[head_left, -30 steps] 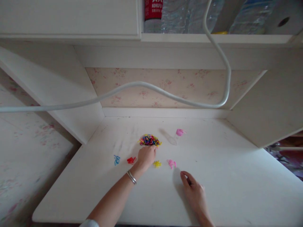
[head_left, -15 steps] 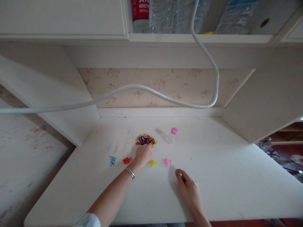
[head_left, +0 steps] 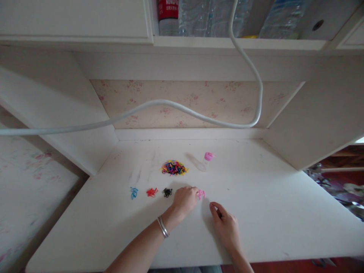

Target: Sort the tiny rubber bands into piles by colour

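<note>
My left hand (head_left: 185, 200) has its fingertips pinched together at the left edge of a small pile of pink rubber bands (head_left: 201, 194). What lies between those fingertips is too small and hidden to make out. My right hand (head_left: 226, 226) rests on the table just right of the pink pile, fingers curled and closed, with nothing visible in them. Black bands (head_left: 167, 192), red bands (head_left: 152, 192) and blue bands (head_left: 134, 193) lie in separate small piles to the left. Behind this row sits a larger mixed-colour heap of rubber bands (head_left: 174, 168).
A small clear container with a pink lid (head_left: 208, 156) stands behind the pink pile. The white tabletop (head_left: 264, 212) is enclosed by side panels and a back wall. A white cable (head_left: 170, 105) hangs across the view, below a shelf of bottles (head_left: 193, 17).
My left hand has moved from the mixed heap toward me and right, to the pink pile. The black pile has come into view, and my hand now covers the yellow one. My right hand stays put.
</note>
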Motion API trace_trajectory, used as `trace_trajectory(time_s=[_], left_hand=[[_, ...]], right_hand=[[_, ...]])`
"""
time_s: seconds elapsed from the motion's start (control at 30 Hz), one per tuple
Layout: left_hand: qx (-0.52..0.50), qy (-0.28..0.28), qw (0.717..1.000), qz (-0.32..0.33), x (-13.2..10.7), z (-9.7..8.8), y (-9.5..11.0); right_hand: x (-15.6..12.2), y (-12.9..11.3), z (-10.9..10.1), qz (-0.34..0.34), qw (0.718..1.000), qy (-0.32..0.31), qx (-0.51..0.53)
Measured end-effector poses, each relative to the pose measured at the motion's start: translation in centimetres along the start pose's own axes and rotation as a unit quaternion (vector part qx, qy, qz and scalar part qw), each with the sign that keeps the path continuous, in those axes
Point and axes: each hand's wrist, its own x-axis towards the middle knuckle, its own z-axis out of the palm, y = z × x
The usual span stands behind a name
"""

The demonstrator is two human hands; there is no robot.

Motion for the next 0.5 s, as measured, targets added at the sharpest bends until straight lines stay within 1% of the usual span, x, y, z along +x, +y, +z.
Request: trace_trajectory(time_s=[0.07, 0.13, 0.2, 0.27, 0.33, 0.4, 0.5], left_hand=[[-0.007, 0.007, 1.000, 0.004, 0.0, 0.0, 0.2], [-0.010, 0.017, 1.000, 0.002, -0.1, -0.4, 0.0], [-0.016, 0.036, 0.999, -0.003, -0.6, -1.1, -0.6], [-0.036, 0.070, 0.997, -0.010, -1.6, -1.7, -1.6], [-0.071, 0.111, 0.991, -0.018, -3.2, -2.0, -2.8], [-0.109, 0.139, 0.984, -0.033, -5.3, -2.0, -4.3], [-0.152, 0.153, 0.974, -0.073, -8.9, -1.4, -6.9]], right_hand=[[0.0, 0.1, 0.1, -0.002, 1.000, 0.001, 0.001], [0.1, 0.1, 0.2, -0.001, 1.000, 0.002, 0.001], [0.1, 0.2, 0.2, 0.003, 1.000, 0.000, 0.000], [0.1, 0.2, 0.1, 0.007, 1.000, -0.003, -0.001], [0.1, 0.2, 0.0, 0.009, 1.000, -0.005, -0.002], [0.2, 0.1, 0.0, 0.012, 1.000, -0.009, 0.001], [0.4, -0.4, 0.0, 0.017, 1.000, -0.007, 0.004]])
